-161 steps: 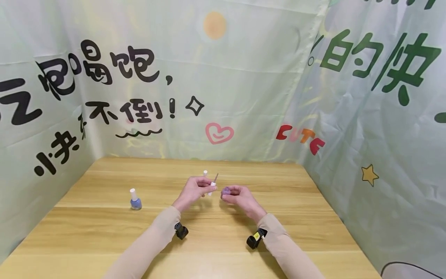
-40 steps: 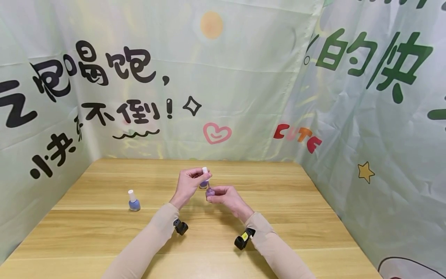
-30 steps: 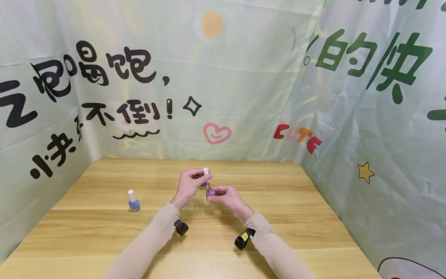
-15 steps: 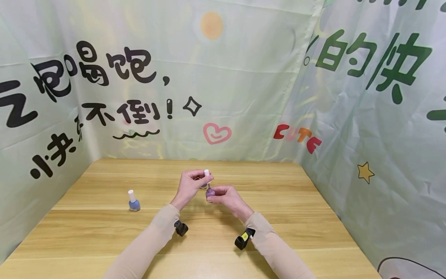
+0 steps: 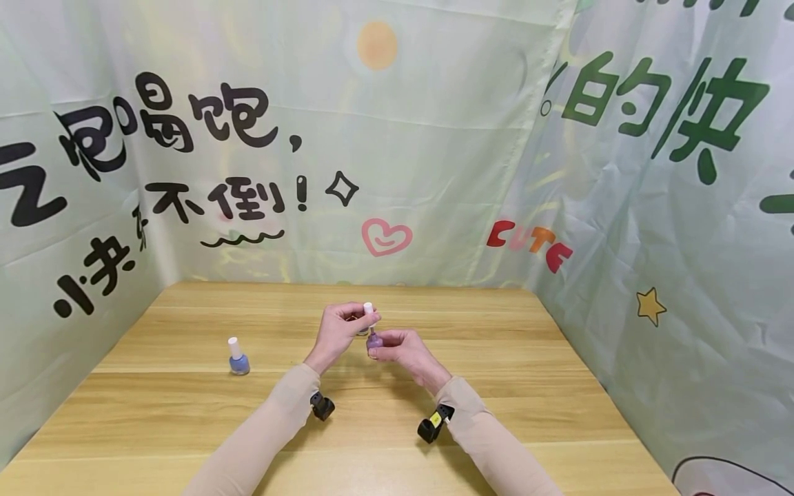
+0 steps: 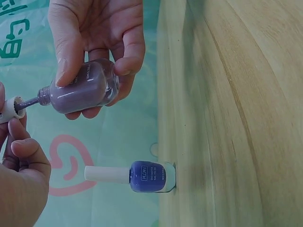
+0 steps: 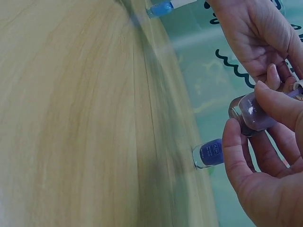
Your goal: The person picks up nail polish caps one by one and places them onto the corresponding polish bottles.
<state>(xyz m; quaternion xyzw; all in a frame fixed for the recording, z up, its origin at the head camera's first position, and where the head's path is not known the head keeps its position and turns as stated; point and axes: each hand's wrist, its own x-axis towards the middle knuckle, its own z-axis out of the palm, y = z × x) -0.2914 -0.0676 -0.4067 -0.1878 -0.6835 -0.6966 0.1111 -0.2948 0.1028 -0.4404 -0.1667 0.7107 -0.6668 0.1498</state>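
My left hand [image 5: 337, 332] pinches the white brush cap [image 5: 369, 310] of a nail polish. The brush [image 6: 30, 102] points down from the cap, its tip inside the neck of the mauve nail polish bottle [image 6: 80, 90]; a stretch of stem shows between cap and neck. My right hand [image 5: 409, 353] grips that bottle by its body, thumb on one side and fingers on the other, above the table. Behind the hands a dark blue-purple nail polish bottle [image 6: 149, 177] with a white cap stands upright, mostly hidden by my left hand in the head view.
A light blue nail polish bottle [image 5: 238, 363] with a white cap stands to the left on the wooden table [image 5: 155, 420]. Printed cloth curtains [image 5: 434, 172] rise behind the table and along both sides.
Since the earliest frame the brush has turned from pointing up to pointing down, and the hands have come together with its tip in the bottle. Lately the cap has sunk slightly towards the neck.
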